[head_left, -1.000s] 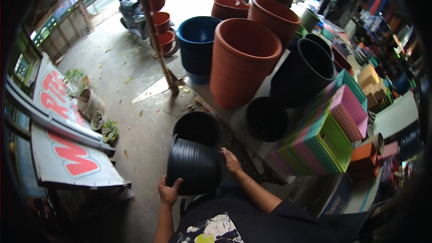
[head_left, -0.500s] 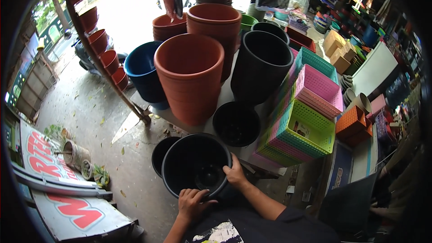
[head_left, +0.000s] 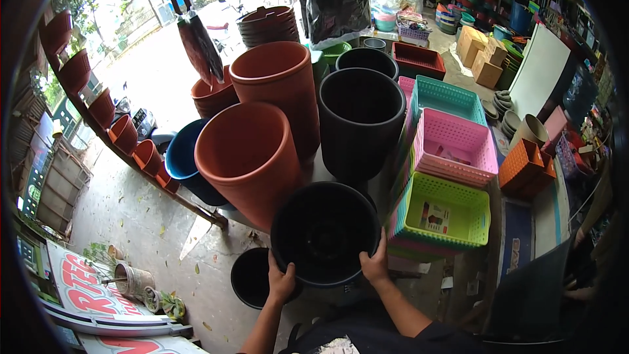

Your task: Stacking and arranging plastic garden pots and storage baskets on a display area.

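Between my two hands is a wide black plastic pot (head_left: 326, 236), its open mouth facing up toward me. My left hand (head_left: 282, 282) grips its rim at the lower left, thumb over the edge. At the lower right, my right hand (head_left: 375, 265) grips the rim the same way. The held pot overlaps the front of the table and mostly hides what is behind it. Just beyond stand a large terracotta-coloured pot (head_left: 252, 170) and a tall black pot (head_left: 362, 124). Another black pot (head_left: 249, 278) is lower down, left of my left hand.
Stacked plastic baskets, green (head_left: 452, 213), pink (head_left: 457, 144) and teal (head_left: 449, 101), line the table's right side. A blue pot (head_left: 187, 167) stands at its left. A slanting pole (head_left: 196, 210) carries small hanging pots. Potted plants (head_left: 134, 280) stand on the floor.
The black pot has risen and moved forward over the table's front. My left hand has shifted from the near rim to the left side. The view has turned somewhat.
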Motion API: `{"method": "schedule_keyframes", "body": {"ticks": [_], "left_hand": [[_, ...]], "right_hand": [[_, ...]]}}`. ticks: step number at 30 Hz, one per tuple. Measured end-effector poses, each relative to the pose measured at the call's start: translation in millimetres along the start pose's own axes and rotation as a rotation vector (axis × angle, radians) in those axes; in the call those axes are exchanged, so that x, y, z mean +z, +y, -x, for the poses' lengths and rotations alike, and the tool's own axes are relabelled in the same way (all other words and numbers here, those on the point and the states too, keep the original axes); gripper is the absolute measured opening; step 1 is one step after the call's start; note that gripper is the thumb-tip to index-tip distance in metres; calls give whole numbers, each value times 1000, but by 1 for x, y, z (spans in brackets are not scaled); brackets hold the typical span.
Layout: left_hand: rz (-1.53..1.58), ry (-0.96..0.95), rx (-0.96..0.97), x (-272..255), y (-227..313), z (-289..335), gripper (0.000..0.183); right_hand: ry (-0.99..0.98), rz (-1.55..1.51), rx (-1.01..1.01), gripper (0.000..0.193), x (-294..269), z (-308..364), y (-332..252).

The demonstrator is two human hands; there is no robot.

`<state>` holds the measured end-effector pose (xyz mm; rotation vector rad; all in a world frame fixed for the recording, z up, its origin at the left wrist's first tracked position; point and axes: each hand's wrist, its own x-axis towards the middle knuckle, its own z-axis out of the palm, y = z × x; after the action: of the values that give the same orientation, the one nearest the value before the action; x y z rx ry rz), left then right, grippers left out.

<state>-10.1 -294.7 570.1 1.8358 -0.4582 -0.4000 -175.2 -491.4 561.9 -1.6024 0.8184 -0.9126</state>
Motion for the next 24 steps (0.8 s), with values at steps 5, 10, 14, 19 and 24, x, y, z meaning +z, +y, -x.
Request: {"method": "schedule_keyframes", "body": {"ticks": [5,10,14,19,24], "left_hand": [[-118,-149,59,35,-24,-63,78],[-348,-55,217,66,-91,-122,75],[-262,-216,-4,97,-89,-149,76],[-454,-182,14,117,-139,-169,73],[-537,-144,62,131,-179,-169,68]], "right_hand": [[63,388,116,76,1,-43,50],[123,527,96,76,24,-69,84],[163,464,152,77,25,-85,128],[140,437,172,76,37,-92,165],[161,505,177,75,46,-84,188]]}}
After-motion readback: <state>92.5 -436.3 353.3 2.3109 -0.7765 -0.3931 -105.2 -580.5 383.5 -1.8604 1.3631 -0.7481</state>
